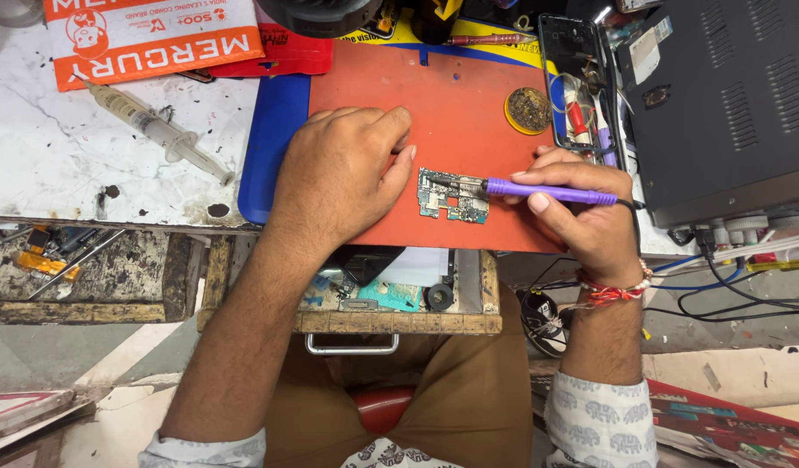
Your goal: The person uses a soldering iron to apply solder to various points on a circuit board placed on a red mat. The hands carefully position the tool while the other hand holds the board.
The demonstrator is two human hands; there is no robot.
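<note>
A small green circuit board (451,198) lies on a red work mat (434,95). My right hand (581,217) grips a purple soldering iron (547,191) like a pen, its tip resting on the board's upper right part. My left hand (343,173) lies palm down on the mat just left of the board, fingers curled, fingertips close to the board's left edge; it holds nothing that I can see.
A plastic syringe (156,130) lies on the white bench top at left. A round tin of brass wool (528,110) sits on the mat's far right. A black power unit (729,95) stands at right with cables. An open wooden drawer (399,299) holds parts.
</note>
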